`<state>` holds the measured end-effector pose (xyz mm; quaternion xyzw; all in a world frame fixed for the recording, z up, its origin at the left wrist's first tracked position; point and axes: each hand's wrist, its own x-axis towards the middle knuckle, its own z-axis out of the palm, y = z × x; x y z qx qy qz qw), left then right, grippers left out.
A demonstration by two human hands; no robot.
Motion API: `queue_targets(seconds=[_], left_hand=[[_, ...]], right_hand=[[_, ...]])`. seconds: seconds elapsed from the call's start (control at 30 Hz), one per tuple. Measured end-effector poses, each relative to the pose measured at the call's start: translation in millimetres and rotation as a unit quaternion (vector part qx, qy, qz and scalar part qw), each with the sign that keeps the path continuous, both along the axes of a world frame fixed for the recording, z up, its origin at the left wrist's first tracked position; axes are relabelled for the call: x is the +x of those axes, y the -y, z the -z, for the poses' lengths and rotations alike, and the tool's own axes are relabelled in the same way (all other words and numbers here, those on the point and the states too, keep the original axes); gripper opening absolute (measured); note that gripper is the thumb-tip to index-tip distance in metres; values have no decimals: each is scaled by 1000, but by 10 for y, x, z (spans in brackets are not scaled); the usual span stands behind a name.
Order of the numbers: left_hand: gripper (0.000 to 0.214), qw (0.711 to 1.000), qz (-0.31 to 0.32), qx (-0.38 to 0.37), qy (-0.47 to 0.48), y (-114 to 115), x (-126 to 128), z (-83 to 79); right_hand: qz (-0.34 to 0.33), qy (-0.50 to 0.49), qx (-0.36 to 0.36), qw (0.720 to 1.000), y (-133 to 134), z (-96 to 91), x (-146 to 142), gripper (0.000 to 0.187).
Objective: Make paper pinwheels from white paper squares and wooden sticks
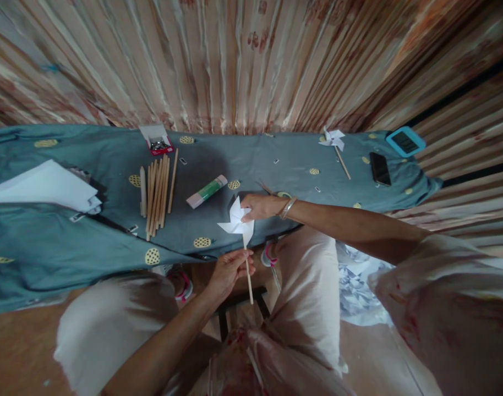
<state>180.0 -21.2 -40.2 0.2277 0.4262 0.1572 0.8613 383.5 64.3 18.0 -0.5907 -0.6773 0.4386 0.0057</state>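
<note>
A white paper pinwheel [235,219] on a thin wooden stick [249,283] is held over the table's front edge. My left hand [231,269] grips the stick below the blades, fingers closed around it. With its fingers pressed together at the middle of the blades, my right hand [257,209] pinches the pinwheel; whether a pin is under the fingertips is hidden. Just behind my right wrist lie scissors [282,194], partly covered. Left of the pinwheel rests a glue stick [207,191] with a green label.
Several wooden sticks [157,195] lie left of the glue stick. Behind them stands an opened red-and-white box [158,142] of small metal pieces. White paper sheets [45,187] are at far left. A finished pinwheel [333,139], a phone [380,169] and a blue-framed device [405,142] lie right.
</note>
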Motion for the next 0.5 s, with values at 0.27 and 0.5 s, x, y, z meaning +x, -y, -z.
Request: queue_targets(seconds=[0.27, 0.5], left_hand=[[39, 1000, -4, -3, -4, -1, 17, -11], [27, 1000, -17, -8, -18, -2, 16, -61]], right_hand=[[-27, 35, 7, 999, 34, -48, -31, 14], [-19, -60, -25, 998, -11, 25, 58, 12]])
